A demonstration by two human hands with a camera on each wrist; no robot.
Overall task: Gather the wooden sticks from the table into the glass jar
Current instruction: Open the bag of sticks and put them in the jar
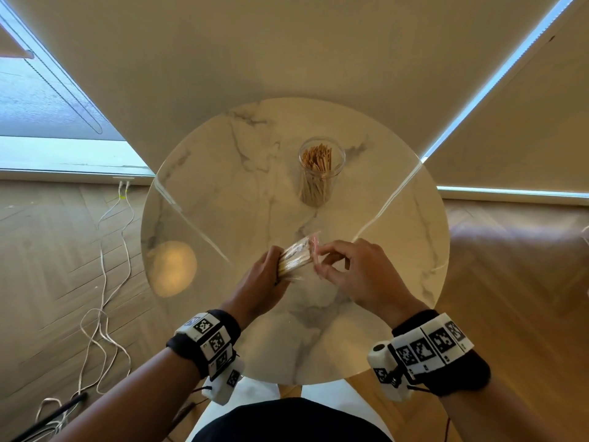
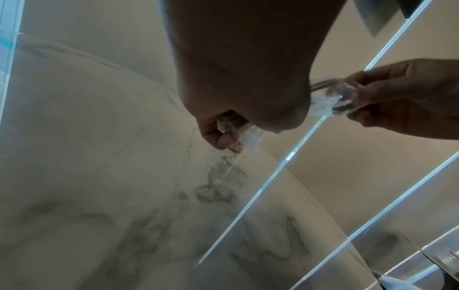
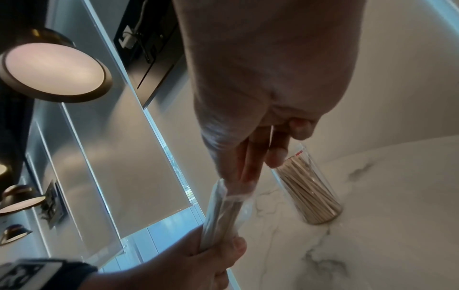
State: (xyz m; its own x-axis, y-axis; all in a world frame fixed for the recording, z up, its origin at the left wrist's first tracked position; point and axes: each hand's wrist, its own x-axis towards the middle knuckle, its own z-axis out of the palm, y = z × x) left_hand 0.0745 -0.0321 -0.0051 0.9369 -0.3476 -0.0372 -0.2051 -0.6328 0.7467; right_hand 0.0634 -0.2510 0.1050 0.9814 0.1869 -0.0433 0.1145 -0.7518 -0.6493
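A clear plastic packet of wooden sticks is held above the near middle of the round marble table. My left hand grips the packet's lower end. My right hand pinches the packet's upper, pink-edged end. The glass jar stands upright farther back on the table, right of centre, with several wooden sticks in it. Neither hand touches the jar.
White cables trail over the wooden floor at the left. Window blinds hang behind the table. A round lamp reflection shows on the glossy top at the left. The table's near edge lies just before my lap.
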